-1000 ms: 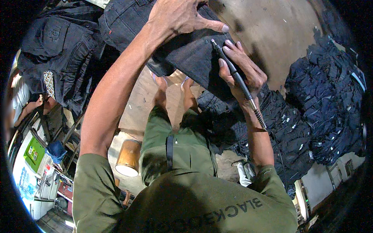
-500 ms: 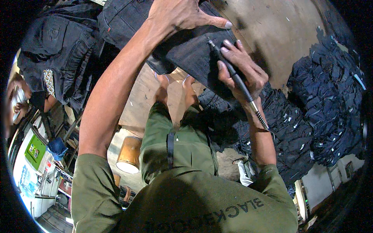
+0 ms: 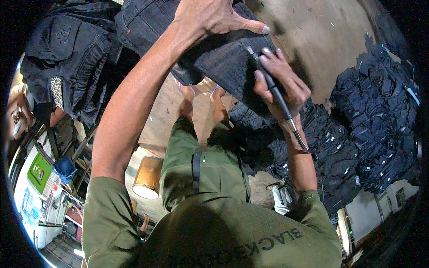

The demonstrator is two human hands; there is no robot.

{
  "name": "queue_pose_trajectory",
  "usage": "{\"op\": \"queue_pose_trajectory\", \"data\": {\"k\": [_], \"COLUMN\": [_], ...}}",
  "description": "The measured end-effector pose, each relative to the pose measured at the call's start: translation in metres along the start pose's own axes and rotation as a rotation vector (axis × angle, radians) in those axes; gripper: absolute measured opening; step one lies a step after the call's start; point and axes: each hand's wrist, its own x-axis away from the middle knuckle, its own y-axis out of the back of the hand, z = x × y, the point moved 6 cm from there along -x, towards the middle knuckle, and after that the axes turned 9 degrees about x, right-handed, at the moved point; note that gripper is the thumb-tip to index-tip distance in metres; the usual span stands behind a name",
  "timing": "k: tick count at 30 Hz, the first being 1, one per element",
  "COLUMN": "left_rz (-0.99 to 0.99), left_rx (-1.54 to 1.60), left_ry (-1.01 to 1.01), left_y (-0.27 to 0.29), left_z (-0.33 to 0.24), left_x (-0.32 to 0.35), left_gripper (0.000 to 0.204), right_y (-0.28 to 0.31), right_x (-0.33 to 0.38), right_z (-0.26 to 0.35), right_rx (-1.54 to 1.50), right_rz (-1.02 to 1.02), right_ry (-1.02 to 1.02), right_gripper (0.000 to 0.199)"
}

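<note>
left hand (image 3: 210,18): pressed flat on dark denim garment (image 3: 219,58), nothing clamped
right hand (image 3: 279,82): grip clamped around slim black pen-shaped rotary tool (image 3: 270,85)

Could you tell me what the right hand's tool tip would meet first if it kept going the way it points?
Most likely the dark denim garment: the right hand aims the pen-like rotary tool straight at it, tip seemingly touching already.

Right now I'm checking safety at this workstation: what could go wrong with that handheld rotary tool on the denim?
1. The left hand presses the dark denim garment close to the rotary tool tip, so a slip might nick the thumb.
2. The tool's flexible shaft trails along the right hand and wrist and could snag.
</note>
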Motion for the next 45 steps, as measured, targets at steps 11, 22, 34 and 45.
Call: {"op": "queue_pose_trajectory", "data": {"k": [11,22,34,45], "left_rz": [0.0,-0.033,-0.018,-0.015], "left_rx": [0.002,-0.015,0.041,0.028], "left_ry": [0.01,-0.004,0.015,0.023], "left_y": [0.006,0.004,0.002,0.004], "left_z": [-0.004,-0.003,0.001,-0.013], "left_x": [0.0,0.0,-0.002,0.003], "left_gripper": [0.106,0.108,0.109,0.109], "right_y": [0.001,0.004,0.005,0.018], "right_x": [0.002,0.005,0.008,0.016], "right_z": [-0.003,-0.004,-0.006,-0.002], "right_rx": [-0.053,-0.063,-0.062,-0.075], "right_rz": [-0.017,-0.014,-0.026,-0.021], "right_ry": [0.014,-0.007,0.002,-0.021], "right_gripper": [0.027,0.027,0.027,0.025]}}
